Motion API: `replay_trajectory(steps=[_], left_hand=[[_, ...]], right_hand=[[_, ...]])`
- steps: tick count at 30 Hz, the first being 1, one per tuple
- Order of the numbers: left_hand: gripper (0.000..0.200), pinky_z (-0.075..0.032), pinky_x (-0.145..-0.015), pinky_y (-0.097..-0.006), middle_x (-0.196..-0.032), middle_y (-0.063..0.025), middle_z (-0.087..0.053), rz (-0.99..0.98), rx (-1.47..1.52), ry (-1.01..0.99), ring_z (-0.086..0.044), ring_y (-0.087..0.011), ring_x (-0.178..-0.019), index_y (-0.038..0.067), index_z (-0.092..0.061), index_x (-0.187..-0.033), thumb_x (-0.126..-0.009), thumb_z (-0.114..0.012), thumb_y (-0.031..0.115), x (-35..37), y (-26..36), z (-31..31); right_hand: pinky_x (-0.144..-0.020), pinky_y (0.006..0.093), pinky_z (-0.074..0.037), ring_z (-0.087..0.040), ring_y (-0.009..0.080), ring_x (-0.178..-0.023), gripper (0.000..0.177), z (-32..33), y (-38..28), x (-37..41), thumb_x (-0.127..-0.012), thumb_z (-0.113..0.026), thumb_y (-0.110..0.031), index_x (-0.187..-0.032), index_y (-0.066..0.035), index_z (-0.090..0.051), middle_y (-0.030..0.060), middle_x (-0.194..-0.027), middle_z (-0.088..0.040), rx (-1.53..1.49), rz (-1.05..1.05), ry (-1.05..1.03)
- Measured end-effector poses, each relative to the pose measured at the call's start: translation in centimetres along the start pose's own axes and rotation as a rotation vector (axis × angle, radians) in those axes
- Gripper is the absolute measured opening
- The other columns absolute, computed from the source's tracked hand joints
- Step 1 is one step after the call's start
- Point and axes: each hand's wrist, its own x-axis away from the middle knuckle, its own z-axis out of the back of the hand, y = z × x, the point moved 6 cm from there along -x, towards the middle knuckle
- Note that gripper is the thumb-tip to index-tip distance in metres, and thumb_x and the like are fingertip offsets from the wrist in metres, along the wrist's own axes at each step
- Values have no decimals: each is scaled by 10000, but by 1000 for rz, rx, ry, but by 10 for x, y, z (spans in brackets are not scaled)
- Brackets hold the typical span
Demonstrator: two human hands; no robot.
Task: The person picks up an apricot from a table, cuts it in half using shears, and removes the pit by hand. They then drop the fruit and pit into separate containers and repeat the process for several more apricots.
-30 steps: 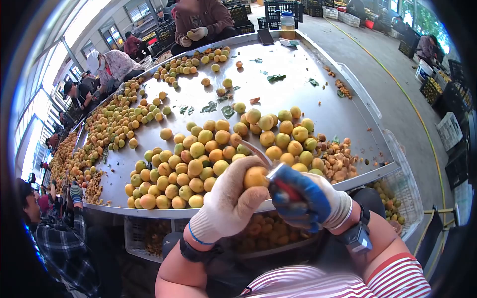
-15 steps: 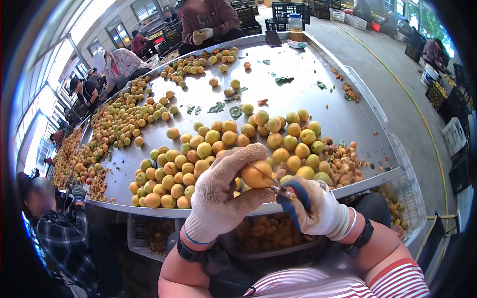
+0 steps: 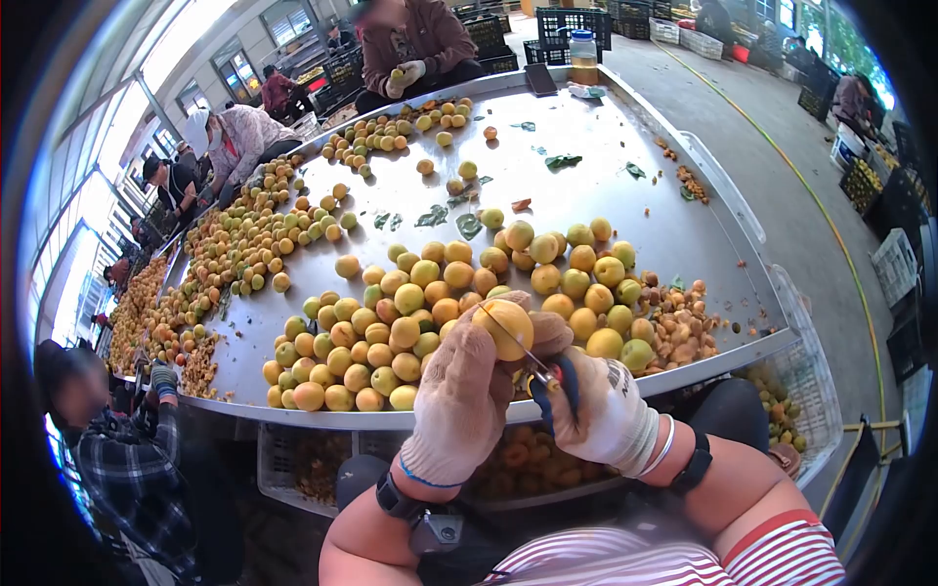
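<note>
My left hand (image 3: 457, 396), in a white knitted glove, grips a yellow-orange apricot (image 3: 502, 330) from below and behind, above the near edge of the metal table (image 3: 674, 244). In my right hand (image 3: 608, 408), also gloved, is a small knife (image 3: 536, 370); its thin blade lies across the apricot's face. The fingers around the handle partly hide it. Whole apricots (image 3: 376, 342) spread over the table just beyond my hands, and a heap of brown pits and scraps (image 3: 684, 332) lies to the right.
Crates of fruit (image 3: 782, 405) stand below the table's near edge. Several people work around the table, one in a plaid shirt (image 3: 127, 479) at the left. A jar (image 3: 582, 59) stands at the far corner. Leaves (image 3: 469, 227) lie on the metal.
The apricot and my left hand have shifted slightly right and up, and the left fingers now wrap behind the fruit. My right hand has moved a little left, blade still across the apricot.
</note>
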Motion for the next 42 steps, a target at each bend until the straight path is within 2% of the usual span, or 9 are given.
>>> replay_trajectory(steps=[5, 8, 15, 18, 20, 33, 36, 40, 42], left_hand=[[540, -501, -1011, -322, -1152, -97, -666, 114, -190, 75, -624, -198, -1136, -14, -421, -1456, -1025, -623, 242, 1, 0, 19], [627, -509, -995, -300, -1134, -49, -654, -84, -297, 56, -623, -130, -1043, -3, -446, -1462, -900, -723, -34, 1, 27, -6], [495, -512, -892, -232, -1181, -53, -654, 87, -182, 82, -628, -97, -1031, 0, -489, -1431, -1014, -642, 218, 5, 9, 21], [509, -502, -854, -209, -1188, -54, -657, 151, -106, 159, -629, -94, -1045, -4, -503, -1417, -1034, -603, 316, 4, -6, 31], [504, -497, -907, -233, -1146, -52, -665, 40, -391, 55, -634, -125, -1062, -7, -503, -1414, -1025, -620, 292, 2, 18, 10], [570, -442, -1037, -313, -1273, -139, -643, -407, -373, 226, -606, -183, -1162, -54, -549, -1357, -1032, -577, 413, 0, 58, 41], [562, -441, -1033, -316, -1292, -139, -627, -383, -549, 151, -592, -180, -1167, -62, -564, -1339, -1020, -587, 399, 5, 59, 29], [506, -488, -952, -332, -1126, -169, -677, -457, -839, 43, -654, -230, -1047, -72, -571, -1310, -1018, -563, 341, 6, 39, 13], [546, -511, -912, -341, -1173, -196, -643, -490, -1120, -71, -649, -227, -1028, -108, -537, -1277, -1066, -424, 383, 10, 33, -3]], right_hand=[[-526, 444, -497, -628, 395, -616, 275, -5, 8, 0, -900, -670, -109, -1106, 41, -567, 181, -693, -622, -138, -68, -38], [-526, 448, -492, -625, 395, -618, 244, -5, 7, 0, -899, -670, -104, -1073, 30, -565, 182, -685, -617, -114, -62, -18], [-514, 447, -482, -614, 386, -593, 257, -4, -4, 0, -875, -687, -90, -1074, 27, -573, 173, -684, -607, 5, 45, 52], [-577, 440, -523, -628, 402, -644, 170, -5, -4, -1, -913, -558, -22, -1073, 33, -575, 179, -792, -627, 47, -12, -17], [-511, 436, -480, -616, 364, -584, 249, -6, -1, -4, -872, -685, -84, -1082, 4, -584, 146, -709, -616, -5, 29, 31], [-538, 444, -494, -651, 361, -637, 147, -28, 9, -7, -938, -633, -117, -1024, -13, -575, 153, -719, -626, -4, -88, -146], [-598, 360, -500, -663, 276, -653, 111, -24, 28, -7, -1011, -571, -125, -1041, -19, -590, 132, -750, -651, -367, -481, -96], [-706, 255, -487, -535, 70, -751, 217, -7, 15, -13, -1014, -604, -118, -1201, -11, -582, 38, -833, -637, -818, -637, 12], [-725, 259, -504, -585, 92, -779, 259, -8, 14, -11, -997, -626, -108, -1229, -12, -560, 56, -889, -668, -821, -583, 37]])
